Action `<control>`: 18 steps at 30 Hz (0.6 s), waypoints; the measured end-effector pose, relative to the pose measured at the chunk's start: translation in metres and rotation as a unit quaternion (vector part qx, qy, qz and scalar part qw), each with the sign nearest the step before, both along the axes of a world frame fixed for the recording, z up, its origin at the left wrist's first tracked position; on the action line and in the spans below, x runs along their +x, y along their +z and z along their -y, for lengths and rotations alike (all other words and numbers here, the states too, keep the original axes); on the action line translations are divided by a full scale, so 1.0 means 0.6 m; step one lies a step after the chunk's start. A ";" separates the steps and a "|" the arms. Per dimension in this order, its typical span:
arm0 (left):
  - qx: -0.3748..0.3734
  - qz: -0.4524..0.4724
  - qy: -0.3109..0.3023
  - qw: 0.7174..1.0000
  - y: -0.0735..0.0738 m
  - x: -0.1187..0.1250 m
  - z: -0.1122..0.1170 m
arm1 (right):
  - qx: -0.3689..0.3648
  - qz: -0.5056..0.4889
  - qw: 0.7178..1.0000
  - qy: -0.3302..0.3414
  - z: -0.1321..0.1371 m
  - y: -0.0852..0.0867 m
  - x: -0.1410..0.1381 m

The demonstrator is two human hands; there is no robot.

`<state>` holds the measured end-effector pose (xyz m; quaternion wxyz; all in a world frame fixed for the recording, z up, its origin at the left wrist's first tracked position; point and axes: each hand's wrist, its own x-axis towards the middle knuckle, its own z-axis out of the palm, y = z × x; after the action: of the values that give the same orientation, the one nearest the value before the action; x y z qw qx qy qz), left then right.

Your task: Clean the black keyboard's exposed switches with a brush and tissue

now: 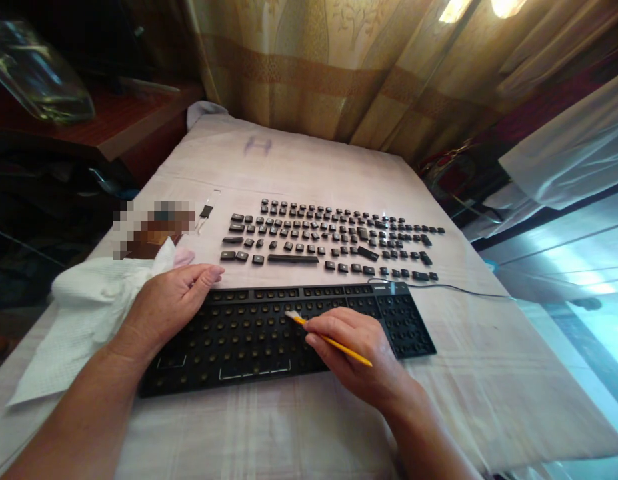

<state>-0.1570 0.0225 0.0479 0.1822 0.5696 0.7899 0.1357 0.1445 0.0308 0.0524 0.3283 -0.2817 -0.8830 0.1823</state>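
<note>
Both forearms (419, 423) reach in from the bottom edge, one at each side, over a bench (269, 427) spread with a pale checked cover. Ahead of them a black keyboard (283, 357) lies slightly aslant across the bench, its rows of round key mounts exposed and its number block at the right end. The left hand (171, 300) lies over the keyboard's upper left part, thumb and fingers close together and pointing right; whether its grip is clasping the edge or only resting there cannot be told. The right hand (351, 343) has its grip closed on a yellow brush (343, 347), pinched near the bristles, with the handle slanting back under the hand. The pale bristles point up and left at the upper middle mounts; whether they touch is unclear. Just beyond the keyboard, loose black keys (363, 233) stand in rows, with the long space bar (293, 259) in the nearest row. A thin cable (463, 289) runs right from the keyboard's far edge. Beside the left hand is a crumpled white cloth (89, 300), and beyond it a small black tool (207, 211) with wire loops.
</note>
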 end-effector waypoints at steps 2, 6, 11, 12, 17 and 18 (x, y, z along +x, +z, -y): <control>0.004 0.002 -0.006 1.000 0.000 0.001 0.000 | 0.006 -0.013 1.000 -0.004 0.000 0.001 -0.001; 0.004 -0.004 -0.003 1.000 0.000 0.003 0.000 | 0.018 -0.032 0.999 -0.040 0.001 0.000 -0.005; 0.004 -0.007 0.006 1.000 0.002 0.002 0.001 | 0.007 -0.033 0.999 -0.034 0.004 -0.009 -0.009; 0.006 -0.006 0.006 1.000 0.001 0.002 0.002 | 0.003 -0.031 0.999 -0.038 0.005 -0.011 -0.009; 0.015 -0.004 0.005 1.000 -0.001 0.001 0.001 | -0.045 -0.032 0.996 -0.073 0.008 -0.015 -0.004; 0.014 -0.003 0.005 1.000 -0.001 0.002 0.001 | -0.064 -0.036 0.994 -0.080 0.008 -0.016 -0.003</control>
<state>-0.1558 0.0220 0.0475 0.1707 0.5684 0.7915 0.1462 0.1428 0.0262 0.0426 0.3547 -0.3648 -0.8320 0.2212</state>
